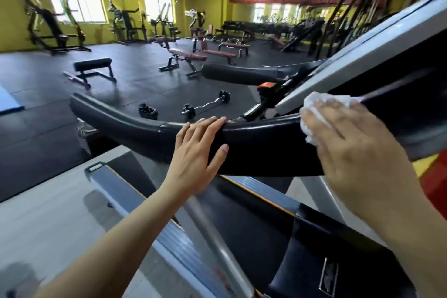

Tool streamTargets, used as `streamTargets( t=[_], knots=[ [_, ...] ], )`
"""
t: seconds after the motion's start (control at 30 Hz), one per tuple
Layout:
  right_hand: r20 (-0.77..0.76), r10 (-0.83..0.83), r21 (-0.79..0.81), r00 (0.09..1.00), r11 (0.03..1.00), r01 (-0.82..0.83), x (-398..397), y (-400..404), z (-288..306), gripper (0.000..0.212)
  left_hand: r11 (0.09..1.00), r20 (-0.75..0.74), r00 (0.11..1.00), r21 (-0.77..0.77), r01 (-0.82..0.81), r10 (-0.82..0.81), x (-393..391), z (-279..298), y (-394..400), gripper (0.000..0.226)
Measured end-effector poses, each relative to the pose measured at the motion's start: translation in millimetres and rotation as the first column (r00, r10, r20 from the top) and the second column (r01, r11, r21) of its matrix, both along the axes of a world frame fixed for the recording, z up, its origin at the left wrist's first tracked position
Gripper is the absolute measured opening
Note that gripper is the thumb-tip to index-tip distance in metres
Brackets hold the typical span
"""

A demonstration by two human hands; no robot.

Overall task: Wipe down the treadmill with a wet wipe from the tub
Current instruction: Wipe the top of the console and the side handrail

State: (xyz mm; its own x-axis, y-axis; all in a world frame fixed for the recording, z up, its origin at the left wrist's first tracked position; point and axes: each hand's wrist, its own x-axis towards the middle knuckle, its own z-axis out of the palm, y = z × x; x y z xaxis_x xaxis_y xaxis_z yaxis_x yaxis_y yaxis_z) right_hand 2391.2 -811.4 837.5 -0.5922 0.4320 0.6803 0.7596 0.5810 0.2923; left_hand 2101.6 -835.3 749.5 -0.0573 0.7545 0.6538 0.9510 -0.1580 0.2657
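Wipe [314, 104] mostly under right hand [350, 143]; console [387, 60] cut off.

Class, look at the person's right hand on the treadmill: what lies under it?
A crumpled white wet wipe shows beyond the fingers of the right hand, pressed against the black handrail. How much wipe the palm covers cannot be seen.

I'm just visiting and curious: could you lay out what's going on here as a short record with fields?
place: a gym with yellow walls
left hand: rests flat on the treadmill handrail
right hand: presses a white wet wipe against the console
floor beyond: a curl barbell and benches
tub: not in view
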Motion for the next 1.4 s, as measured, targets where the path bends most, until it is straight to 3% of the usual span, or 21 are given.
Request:
streamTargets(
  t=[0.17, 0.3, 0.4, 0.53, 0.7, 0.8, 0.97, 1.03, 1.1, 1.17, 1.23, 1.3, 1.33, 1.4],
  knots=[
    [0.152, -0.066, -0.045, 0.986, 0.996, 0.074, -71.0, 13.1, -9.2, 0.044, 0.999, 0.061, 0.997, -0.01, -0.045, 0.045, -58.3, -19.5, 10.8, 0.049],
    [0.269, 0.046, -0.075, 0.962, 0.997, -0.027, -136.9, 22.1, -17.8, 0.043, 0.998, 0.049, 0.997, -0.044, -0.05, 0.052, -116.3, -36.5, 15.4, 0.049],
    [0.24, 0.07, -0.076, 0.968, 0.996, -0.053, -188.4, 24.1, -32.8, 0.033, 0.996, 0.045, 0.997, -0.064, -0.063, 0.066, -168.5, -49.6, 17.7, 0.05],
    [0.248, 0.029, -0.188, 0.968, 0.982, 0.019, -263.0, 26.1, -65.2, 0.053, 0.992, 0.045, 0.996, -0.106, -0.069, 0.074, -239.4, -65.4, 20.6, 0.054],
    [0.285, -0.007, -0.379, 0.959, 0.918, 0.119, -363.8, 36.1, -76.3, 0.06, 0.986, -0.018, 0.999, -0.16, -0.042, 0.039, -308.6, -72.2, 29.5, 0.057],
    [0.265, -0.061, -0.378, 0.962, 0.912, 0.162, -400.3, 48.1, -84.0, 0.041, 0.994, -0.035, 0.999, -0.106, -0.009, 0.006, -316.4, -72.3, 35.6, 0.054],
    [0.144, -0.059, -0.366, 0.988, 0.924, 0.109, -374.2, 35.4, -79.0, 0.041, 0.999, 0.002, 1.0, 0.036, 0.003, -0.003, -313.0, -63.5, 43.3, 0.043],
    [0.186, -0.169, -0.346, 0.968, 0.911, 0.225, -339.1, 26.1, -62.3, 0.038, 0.999, 0.02, 0.999, 0.04, 0.026, -0.027, -306.3, -56.0, 47.0, 0.042],
    [0.267, -0.378, -0.318, 0.887, 0.834, 0.451, -294.7, 14.0, -38.6, 0.041, 0.988, -0.002, 0.989, 0.022, 0.151, -0.151, -290.3, -46.7, 51.2, 0.042],
    [0.338, -0.59, -0.271, 0.733, 0.685, 0.676, -252.3, 0.0, -14.6, 0.042, 0.957, -0.049, 0.956, -0.02, 0.289, -0.289, -265.6, -37.5, 53.2, 0.044],
    [0.321, -0.724, -0.203, 0.611, 0.577, 0.791, -241.2, -12.5, 1.9, 0.035, 0.927, -0.06, 0.925, -0.046, 0.373, -0.376, -240.2, -32.2, 52.3, 0.047],
    [0.361, -0.755, -0.137, 0.547, 0.537, 0.832, -264.2, -13.0, 2.9, 0.03, 0.919, -0.045, 0.918, -0.043, 0.393, -0.394, -223.6, -30.2, 49.5, 0.047],
    [0.418, -0.719, -0.131, 0.556, 0.558, 0.82, -282.0, -8.2, 0.2, 0.028, 0.921, -0.032, 0.92, -0.036, 0.389, -0.39, -219.4, -30.3, 48.4, 0.046],
    [0.488, -0.564, -0.257, 0.666, 0.636, 0.727, -316.9, 10.0, -9.0, 0.028, 0.923, 0.001, 0.924, -0.029, 0.383, -0.383, -217.9, -31.4, 47.5, 0.046]
  ],
)
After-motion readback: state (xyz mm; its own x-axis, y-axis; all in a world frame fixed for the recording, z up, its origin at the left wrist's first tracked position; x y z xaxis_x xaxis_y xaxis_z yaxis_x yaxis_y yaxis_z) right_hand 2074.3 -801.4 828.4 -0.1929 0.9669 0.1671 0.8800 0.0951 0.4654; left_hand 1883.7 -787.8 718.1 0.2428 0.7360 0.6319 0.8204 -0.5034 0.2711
